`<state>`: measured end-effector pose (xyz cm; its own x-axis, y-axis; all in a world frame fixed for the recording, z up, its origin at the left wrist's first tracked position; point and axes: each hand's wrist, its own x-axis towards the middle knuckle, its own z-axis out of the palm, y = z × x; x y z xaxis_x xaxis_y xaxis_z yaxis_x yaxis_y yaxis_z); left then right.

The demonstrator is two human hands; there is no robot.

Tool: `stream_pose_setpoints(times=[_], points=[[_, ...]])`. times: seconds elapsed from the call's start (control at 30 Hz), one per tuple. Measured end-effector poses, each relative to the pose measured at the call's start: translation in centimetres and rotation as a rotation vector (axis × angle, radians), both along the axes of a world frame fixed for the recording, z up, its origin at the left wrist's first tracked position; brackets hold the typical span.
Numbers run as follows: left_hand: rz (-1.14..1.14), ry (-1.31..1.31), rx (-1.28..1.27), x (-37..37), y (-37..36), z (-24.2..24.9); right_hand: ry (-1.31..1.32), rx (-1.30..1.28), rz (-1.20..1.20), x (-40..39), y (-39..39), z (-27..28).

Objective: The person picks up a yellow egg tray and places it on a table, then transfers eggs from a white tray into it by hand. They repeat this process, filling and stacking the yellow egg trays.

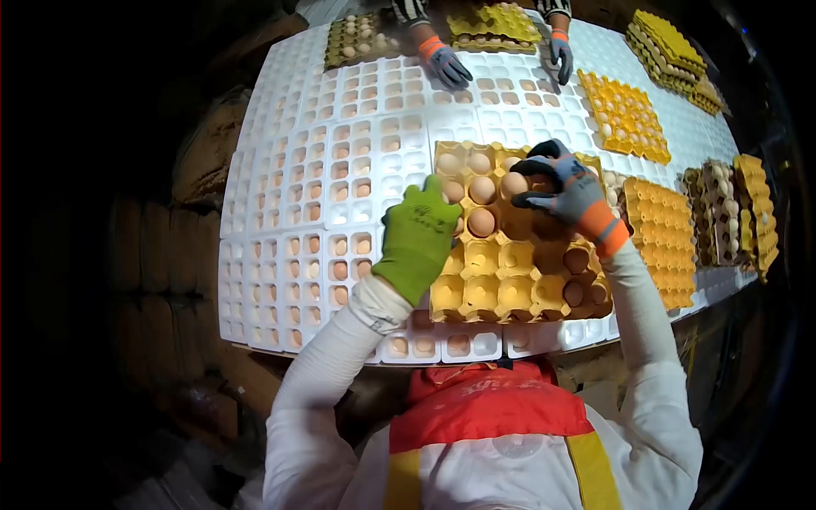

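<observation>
A yellow egg tray lies in front of me on the white egg trays; brown eggs sit in its far part and right corner, and several near-left cups hold nothing. My right hand, in a grey and orange glove, reaches over it with thumb and fingers closed around an egg. My left hand, in a green glove, is curled at the tray's left edge, beside the eggs there. Its fingertips are mostly hidden, so what they grip cannot be made out.
White trays cover the table, many with eggs in them. Yellow trays and stacked trays stand at the right. Across the table are another person's gloved hands, beside further egg trays.
</observation>
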<state>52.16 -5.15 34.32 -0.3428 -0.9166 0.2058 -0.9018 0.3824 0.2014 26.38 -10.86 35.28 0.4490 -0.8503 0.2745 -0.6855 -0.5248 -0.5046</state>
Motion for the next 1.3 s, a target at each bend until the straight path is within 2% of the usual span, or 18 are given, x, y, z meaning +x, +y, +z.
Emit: stream_pose_setpoints(times=[0.07, 0.17, 0.23, 0.4, 0.47, 0.5, 0.57, 0.6, 0.63, 0.67, 0.7, 0.77, 0.83, 0.93, 1.0, 1.1, 1.23, 1.3], points=[[0.068, -0.218, 0.007, -1.2, -0.9, -1.7, -0.307, 0.07, 0.123, -0.9, 0.0, -1.0], [0.043, -0.269, 0.069, -1.1, -1.4, -0.4, -0.657, 0.657, -0.211, 0.9, 4.8, 2.8], [-0.052, -0.008, 0.097, 1.6, -1.9, -0.1, -0.819, 0.617, -0.227, 1.1, 6.9, 2.7], [-0.12, 0.126, 0.12, 1.2, -1.2, 0.7, -0.979, 0.501, -0.278, 1.5, 11.5, 2.5], [-0.147, -0.063, -0.092, -2.7, -1.2, -1.5, -1.096, 0.474, -0.253, 2.2, 12.7, 1.2], [-0.173, -0.331, -0.269, -5.1, -2.0, -4.3, -1.108, 0.478, -0.245, 1.7, 12.8, 0.0], [0.03, -0.451, -0.243, -7.3, -0.7, -3.2, -1.133, 0.487, -0.229, 0.4, 13.4, -2.2], [0.08, -0.428, -0.172, -8.2, -0.8, -3.3, -1.44, 0.669, -0.331, 1.4, 13.5, -1.5], [0.053, -0.327, -0.218, -8.2, -1.8, -5.5, -1.485, 0.701, -0.251, 0.2, 13.5, -3.1], [0.006, -0.272, -0.15, -5.8, 0.2, -2.1, -1.467, 0.768, -0.081, 0.7, 13.9, -3.1], [0.108, 0.027, -0.18, -4.3, 1.0, -1.9, -1.435, 0.834, 0.091, 1.2, 14.2, -3.1], [0.011, 0.68, -0.178, 2.5, 5.8, -1.0, -1.299, 0.924, 0.359, 3.1, 15.3, -2.6], [0.19, 0.858, -0.126, 8.2, 11.2, -2.4, -1.041, 0.89, 0.42, 8.0, 17.0, -1.7], [0.577, 0.497, -0.079, 18.1, 19.5, -8.2, -0.722, 0.835, 0.422, 15.8, 18.7, -2.3], [0.778, 0.278, 0.059, 23.3, 23.3, -11.1, -0.632, 1.304, 0.259, 19.8, 19.1, -3.8], [0.835, 0.07, 0.241, 24.8, 24.3, -13.3, -0.167, 0.515, 0.411, 25.0, 20.4, -12.8], [0.704, 0.041, 0.127, 25.7, 24.2, -15.4, 0.313, 0.277, 0.41, 31.0, 21.8, -15.7], [0.737, 0.231, 0.209, 25.7, 23.9, -13.9, 0.069, 0.338, 0.356, 30.3, 21.8, -16.4]])
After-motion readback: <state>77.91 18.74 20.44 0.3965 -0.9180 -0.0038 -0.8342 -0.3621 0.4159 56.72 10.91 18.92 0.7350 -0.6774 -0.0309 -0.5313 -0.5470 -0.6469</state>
